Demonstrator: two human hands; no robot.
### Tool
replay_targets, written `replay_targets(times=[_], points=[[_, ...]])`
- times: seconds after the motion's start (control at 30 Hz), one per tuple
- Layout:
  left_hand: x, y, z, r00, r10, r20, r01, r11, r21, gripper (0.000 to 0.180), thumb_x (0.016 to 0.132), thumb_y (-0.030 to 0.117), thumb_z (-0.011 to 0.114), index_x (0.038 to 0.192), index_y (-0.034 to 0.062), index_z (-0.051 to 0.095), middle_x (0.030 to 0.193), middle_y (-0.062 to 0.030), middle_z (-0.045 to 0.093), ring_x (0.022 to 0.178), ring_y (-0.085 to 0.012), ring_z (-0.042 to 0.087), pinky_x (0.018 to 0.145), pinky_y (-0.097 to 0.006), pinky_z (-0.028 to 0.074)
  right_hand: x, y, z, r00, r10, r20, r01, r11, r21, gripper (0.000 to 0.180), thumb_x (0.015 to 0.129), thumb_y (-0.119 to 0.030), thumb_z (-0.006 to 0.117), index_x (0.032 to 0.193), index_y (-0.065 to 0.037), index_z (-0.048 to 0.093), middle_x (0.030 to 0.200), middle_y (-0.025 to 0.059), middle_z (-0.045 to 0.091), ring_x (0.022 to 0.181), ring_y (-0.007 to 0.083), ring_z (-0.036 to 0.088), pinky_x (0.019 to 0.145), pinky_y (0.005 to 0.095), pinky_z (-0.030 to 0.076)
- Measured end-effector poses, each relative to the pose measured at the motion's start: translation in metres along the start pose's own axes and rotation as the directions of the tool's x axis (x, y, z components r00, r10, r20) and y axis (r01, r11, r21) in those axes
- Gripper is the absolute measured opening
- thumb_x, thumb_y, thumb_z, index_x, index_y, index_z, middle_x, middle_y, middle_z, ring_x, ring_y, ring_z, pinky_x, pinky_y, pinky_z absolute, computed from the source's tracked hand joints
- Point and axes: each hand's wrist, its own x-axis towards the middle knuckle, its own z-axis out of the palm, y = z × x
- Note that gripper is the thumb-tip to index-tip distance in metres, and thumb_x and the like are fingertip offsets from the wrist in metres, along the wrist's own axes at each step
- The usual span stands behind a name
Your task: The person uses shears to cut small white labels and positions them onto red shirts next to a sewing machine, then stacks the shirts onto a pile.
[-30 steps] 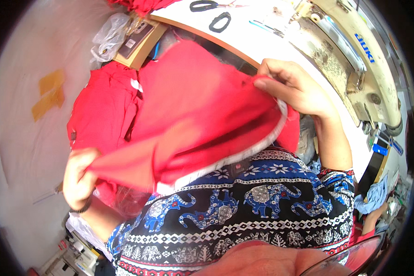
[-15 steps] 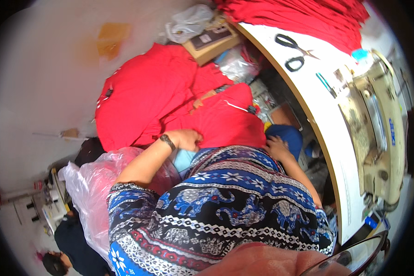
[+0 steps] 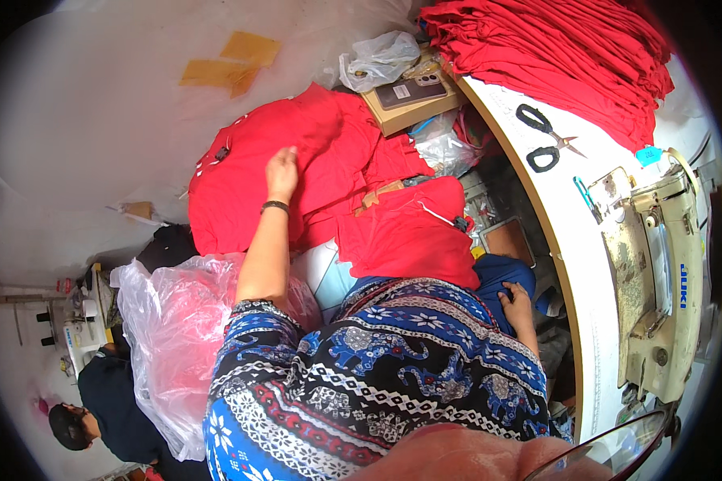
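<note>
My left hand [image 3: 281, 174] is over a large heap of red fabric [image 3: 245, 192], fingers stretched loosely forward with nothing visible in them. Whether it touches the cloth, I cannot tell. A smaller piece of red fabric [image 3: 409, 240] with a white cord and a black clip-like piece lies across my lap. My right hand [image 3: 518, 306] is by my blue-clad knee [image 3: 501, 276], its fingers curled around a small dark thing [image 3: 505, 295] too small to name.
On the right, a white table [image 3: 553, 208] bears scissors [image 3: 547, 140], a sewing machine [image 3: 666, 280] and stacked red fabric [image 3: 553, 56]. A cardboard box [image 3: 409, 112] is at the far side. A pink-filled plastic bag [image 3: 176, 337] stands left; behind it is another person [image 3: 116, 401].
My left hand has left the lap cloth and moved forward onto the heap's area. My right hand has shifted slightly back along the knee. The view has shifted.
</note>
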Motion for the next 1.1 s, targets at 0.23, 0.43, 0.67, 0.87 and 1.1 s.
replay_targets(times=[0.23,0.43,0.67,0.87,1.1], points=[[0.021,0.021,-0.034,0.978,0.029,0.208,-0.026,1.000,-0.014,0.035,0.091,0.023,0.054,0.107,-0.0058,0.064,0.110,-0.0227,0.065,0.104,-0.0280,0.061,0.094,-0.035,0.042,0.032,-0.066,-0.031,0.996,-0.084,0.021,0.066,0.890,0.451,0.027,0.083,-0.010,0.066,0.108,0.001,0.064,0.099,0.0175,0.065,0.086,0.0282,0.064,0.076,0.0342,0.049],[0.027,0.016,-0.033,0.995,0.074,0.062,-0.088,0.962,0.260,0.031,0.091,0.021,0.050,0.097,-0.0055,0.064,0.097,-0.0264,0.065,0.096,-0.0400,0.062,0.081,-0.044,0.048,0.045,-0.097,-0.036,0.977,-0.212,0.034,0.185,0.911,0.368,0.027,0.084,-0.010,0.065,0.109,0.001,0.063,0.097,0.0165,0.065,0.087,0.0256,0.065,0.076,0.0325,0.049],[0.008,0.072,-0.042,0.948,0.286,-0.138,-0.268,0.954,0.136,0.036,0.097,0.024,0.045,0.105,-0.0077,0.059,0.109,-0.0280,0.062,0.105,-0.0425,0.057,0.086,-0.045,0.047,0.040,-0.095,-0.038,0.978,0.044,0.203,-0.162,0.774,0.612,0.028,0.091,-0.019,0.062,0.111,0.001,0.063,0.102,0.0114,0.067,0.087,0.0210,0.065,0.078,0.0295,0.049],[-0.141,0.178,0.012,0.510,0.551,0.660,-0.397,0.832,-0.387,0.029,0.093,0.019,0.051,0.112,-0.0016,0.058,0.106,-0.0179,0.063,0.099,-0.0314,0.060,0.087,-0.037,0.048,0.060,-0.152,-0.066,0.854,-0.171,0.492,-0.505,-0.039,0.862,0.047,0.098,-0.033,0.052,0.136,-0.007,0.043,0.110,0.0103,0.065,0.099,0.0197,0.063,0.085,0.0318,0.051],[-0.181,0.151,0.086,0.155,0.446,0.882,-0.507,0.802,-0.316,0.035,0.096,0.029,0.049,0.115,0.0019,0.060,0.115,-0.0202,0.061,0.107,-0.0351,0.058,0.092,-0.041,0.046,0.055,-0.116,-0.022,0.950,0.058,0.307,-0.302,0.419,0.856,0.047,0.086,0.009,0.058,0.130,-0.002,0.049,0.110,0.0085,0.063,0.099,0.0142,0.060,0.083,0.0242,0.050]])
